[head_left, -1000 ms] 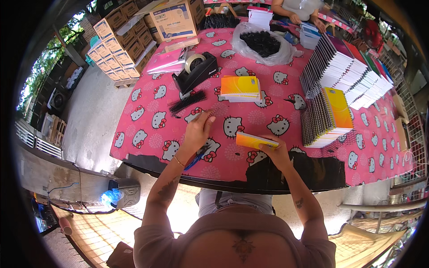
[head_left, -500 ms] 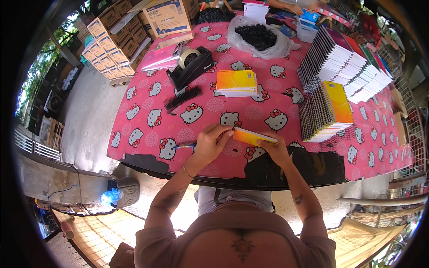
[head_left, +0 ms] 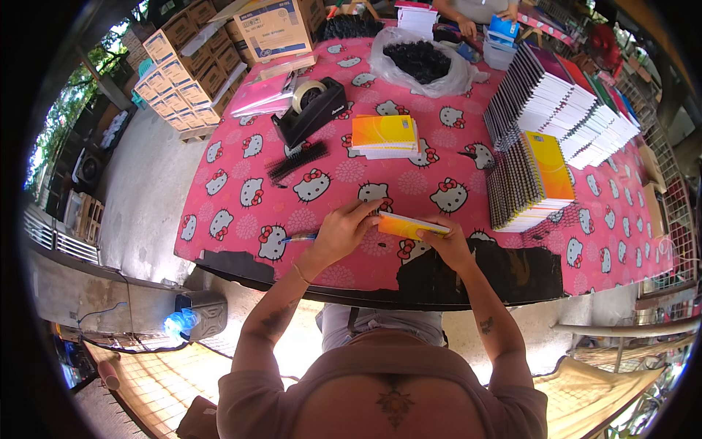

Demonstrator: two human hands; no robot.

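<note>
Near the front of the table I hold a small orange-and-yellow notebook point(head_left: 406, 226), tilted on edge with its white pages up. My right hand point(head_left: 447, 245) grips its right end, thumb over the cover. At its left end, my left hand point(head_left: 345, 230) is closed in a pinch; whatever lies between those fingertips is too small to make out. A thin blue pen-like tool point(head_left: 298, 238) lies beside my left hand. Ahead sit a short stack of yellow-orange notebooks point(head_left: 383, 132) and a bunch of black plastic spiral coils point(head_left: 297, 162).
A black tape dispenser point(head_left: 313, 113) stands at the left. Tall piles of spiral notebooks point(head_left: 532, 179) line the right. Farther back are a plastic bag of black coils point(head_left: 420, 61) and cardboard boxes point(head_left: 274, 31). Another person's hand point(head_left: 468, 28) shows at the far edge.
The notebook in my hands has tipped, showing less cover and more page edge. Both my hands stay around it. The person across the table has shifted further into view.
</note>
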